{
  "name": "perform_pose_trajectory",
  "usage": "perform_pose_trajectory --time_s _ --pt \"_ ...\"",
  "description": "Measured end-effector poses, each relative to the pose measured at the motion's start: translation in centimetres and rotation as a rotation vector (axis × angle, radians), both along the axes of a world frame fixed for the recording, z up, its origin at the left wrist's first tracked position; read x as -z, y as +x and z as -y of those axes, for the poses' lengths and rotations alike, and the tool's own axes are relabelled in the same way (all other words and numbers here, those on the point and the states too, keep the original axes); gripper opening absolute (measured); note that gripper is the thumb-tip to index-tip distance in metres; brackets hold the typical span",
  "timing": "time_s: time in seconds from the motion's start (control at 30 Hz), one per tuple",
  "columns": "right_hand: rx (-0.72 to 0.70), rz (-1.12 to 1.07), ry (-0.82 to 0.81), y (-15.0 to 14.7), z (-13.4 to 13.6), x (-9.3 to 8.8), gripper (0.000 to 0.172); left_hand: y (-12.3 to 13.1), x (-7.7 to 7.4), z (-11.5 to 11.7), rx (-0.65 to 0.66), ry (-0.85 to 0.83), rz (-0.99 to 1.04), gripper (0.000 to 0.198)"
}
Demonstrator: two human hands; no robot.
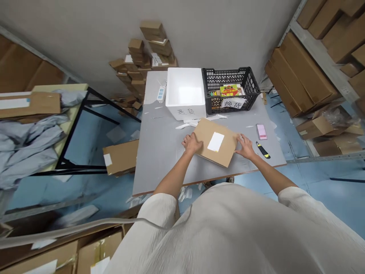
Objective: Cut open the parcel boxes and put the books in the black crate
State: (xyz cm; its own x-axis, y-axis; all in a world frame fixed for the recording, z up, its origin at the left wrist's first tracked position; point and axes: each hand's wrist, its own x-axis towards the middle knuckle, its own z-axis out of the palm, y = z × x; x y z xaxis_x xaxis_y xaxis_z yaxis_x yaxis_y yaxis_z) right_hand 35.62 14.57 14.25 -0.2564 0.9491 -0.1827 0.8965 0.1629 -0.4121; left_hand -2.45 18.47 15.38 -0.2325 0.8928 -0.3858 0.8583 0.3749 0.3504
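Observation:
A flat brown cardboard box (227,147) with a white label (216,142) lies slightly turned on the grey table (159,160). My left hand (193,143) grips its left edge, thumb on top and fingers curled. At the opposite edge, my right hand (245,146) holds the box near its right corner, with the fingertips against its side. To the right of that hand lies a black and yellow utility knife (262,150). A pink, blurred card-like item (261,131) rests above the knife.
At the table's back stand a white foam box (185,112) and a black plastic crate (209,104) holding colourful packets. A power strip (161,94) lies left of them. Paper scraps (186,124) are near the foam box. Boxes (137,74) pile by the wall; a cable (114,220) crosses the lower left.

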Motion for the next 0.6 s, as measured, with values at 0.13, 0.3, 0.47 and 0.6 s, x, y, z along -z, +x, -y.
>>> perform_pose_trajectory --time_s 0.13,0.3,0.47,0.6 --pt "0.139 -0.147 -0.076 2.0 -1.6 2.2 0.109 1.4 0.1 2.4 -0.134 0.005 -0.025 0.075" --pt "0.147 -0.215 -0.125 2.8 -4.5 2.7 0.094 2.9 0.0 5.1 -0.221 -0.017 -0.010 0.076" --pt "0.184 -0.216 -0.113 3.0 -6.8 2.1 0.068 3.4 -0.2 7.2 -0.218 -0.030 -0.012 0.074" --pt "0.248 -0.229 -0.131 3.4 -7.4 1.9 0.060 2.3 -0.1 7.4 -0.202 -0.072 0.050 0.068"
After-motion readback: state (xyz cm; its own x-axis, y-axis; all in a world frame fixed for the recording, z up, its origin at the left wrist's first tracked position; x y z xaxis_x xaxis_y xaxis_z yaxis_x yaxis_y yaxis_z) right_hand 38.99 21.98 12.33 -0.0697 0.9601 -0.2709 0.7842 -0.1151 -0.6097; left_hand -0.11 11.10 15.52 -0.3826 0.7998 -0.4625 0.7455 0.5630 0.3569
